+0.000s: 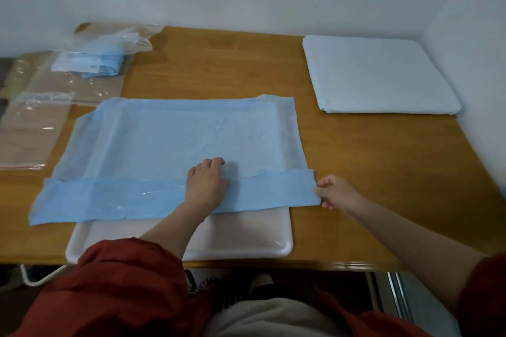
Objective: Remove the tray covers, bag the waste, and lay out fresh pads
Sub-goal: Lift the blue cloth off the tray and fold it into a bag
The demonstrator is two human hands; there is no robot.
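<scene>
Where the blue pad [178, 134] is: spread over the white tray [246, 241] in the middle of the wooden table [369, 172]. It hangs past the tray on the left, far and right sides, so only the tray's near end shows bare.
Near edge of the pad: flipped back onto itself into a long folded strip [109, 197] running left to right, shinier underside facing up. It sticks out past the tray at both ends, way more on the left.
Left hand [206, 183]: palm down on the strip about halfway along, fingers reaching over onto the pad beyond and bent a bit at the knuckles. Pressing it flat, not grabbing anything.
Right hand [332, 191]: pinching the strip's right end between thumb and fingers, just off the tray's right side.
Sleeve: red sleeve [123, 282] bunched up on the left forearm, and a bit of red shows at the right arm too.
Far right of the table: flat white bundle [377, 74], squarish with rounded corners, well apart from the tray. Honestly can't tell what's under the white.
Far left: clear bag [93, 60] with folded blue stuff and a label inside, lying on the table edge.
Nearer left: second clear bag [30, 123], lying flat just beside the pad's left side. Contents too blurry to call.
</scene>
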